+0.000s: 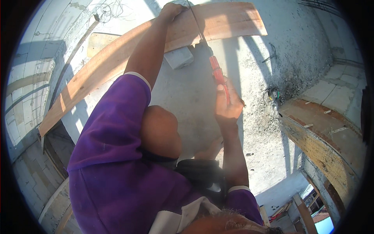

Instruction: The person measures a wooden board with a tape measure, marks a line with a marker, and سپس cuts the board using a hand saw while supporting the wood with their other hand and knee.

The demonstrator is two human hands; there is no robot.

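Observation:
My right hand (230, 104) is closed round the red handle of a handsaw (216, 69). The saw's thin blade, seen nearly edge-on, crosses a long wooden plank (230, 21) toward its right end. At the plank's far edge, left of the blade, my left hand (171, 11) grips the wood, its fingers partly hidden. A pale block (179, 57) sits at the plank's near edge, under or against it; I cannot tell which.
My bent knee (160, 130) is between my arms. A yellowish board (100, 43) lies beyond the plank at left. Tangled wire (111, 11) rests at the far left, and a small coiled cable (274, 94) on the rough floor at right. A large timber-faced edge (319, 144) stands at right.

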